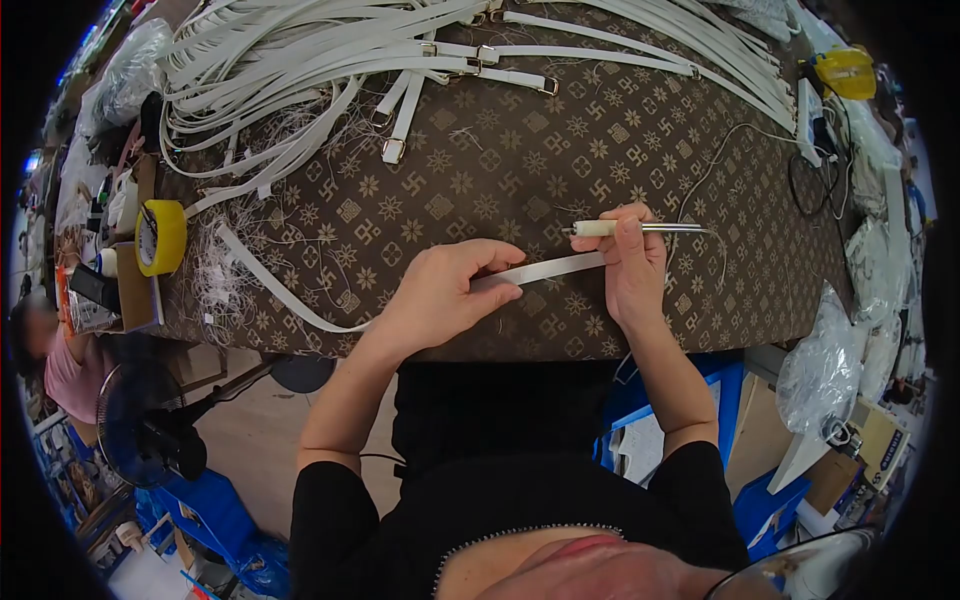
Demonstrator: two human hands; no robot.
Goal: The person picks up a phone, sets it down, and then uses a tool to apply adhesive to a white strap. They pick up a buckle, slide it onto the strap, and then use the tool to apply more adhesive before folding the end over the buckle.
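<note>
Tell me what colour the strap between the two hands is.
The strap is white, best in the head view.

Well out to the left of my left hand [455, 290] I see a roll of yellow tape [174, 238], on edge, just beside a cardboard box [136, 290]. Below and left of that hand stands a black fan [140, 420], near another person's pink sleeve [72, 380] – and lower still, a blue bin [210, 515]. Beyond my right hand [634, 262], farther out, I have a white power strip [806, 122] and a see-through yellow container [848, 72]; lower right, a crumpled clear plastic bag [822, 370]. Beneath both hands – my brown patterned cloth [765, 255].
</note>
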